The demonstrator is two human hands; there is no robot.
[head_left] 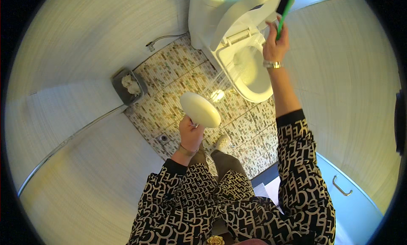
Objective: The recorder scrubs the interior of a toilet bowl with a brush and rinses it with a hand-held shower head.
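Note:
In my left hand is a round cream shower head, fingers wrapped round its handle. Thin streams of water run from it toward the bowl of a white toilet. The toilet's lid is raised. My right hand grips a green brush with dark bristles, held up beside the raised lid on the right; the brush's top end is cut off by the frame's edge.
A grey bin with crumpled white paper stands against the left wall. A small valve with a hose sticks out of that wall. The patterned tile floor has a drain. At lower right is a light-blue door with a metal handle.

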